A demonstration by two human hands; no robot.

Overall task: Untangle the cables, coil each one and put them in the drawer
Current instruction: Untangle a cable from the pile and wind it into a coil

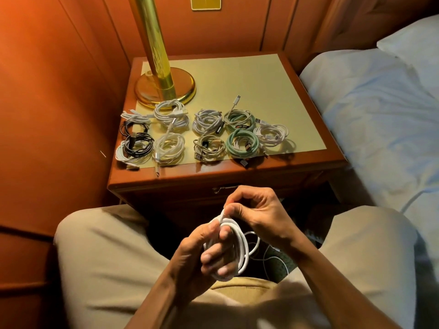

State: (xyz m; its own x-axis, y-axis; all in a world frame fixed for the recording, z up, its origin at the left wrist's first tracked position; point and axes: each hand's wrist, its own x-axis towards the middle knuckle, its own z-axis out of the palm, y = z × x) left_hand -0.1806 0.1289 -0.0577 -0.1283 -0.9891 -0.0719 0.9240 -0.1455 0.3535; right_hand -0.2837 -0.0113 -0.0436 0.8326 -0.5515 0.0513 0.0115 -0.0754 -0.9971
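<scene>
White cable (234,236) in both hands

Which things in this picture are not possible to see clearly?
Head view:
- Drawer front: in shadow, partly behind the right hand; open or closed is unclear.
- White cable: its plugs are hidden by the left hand and its fingers.
- Loose cables on the floor: dark, mostly behind arms and knees.
- Lamp: top cut off by the upper edge.
- Coiled cables: plug types too small.
</scene>
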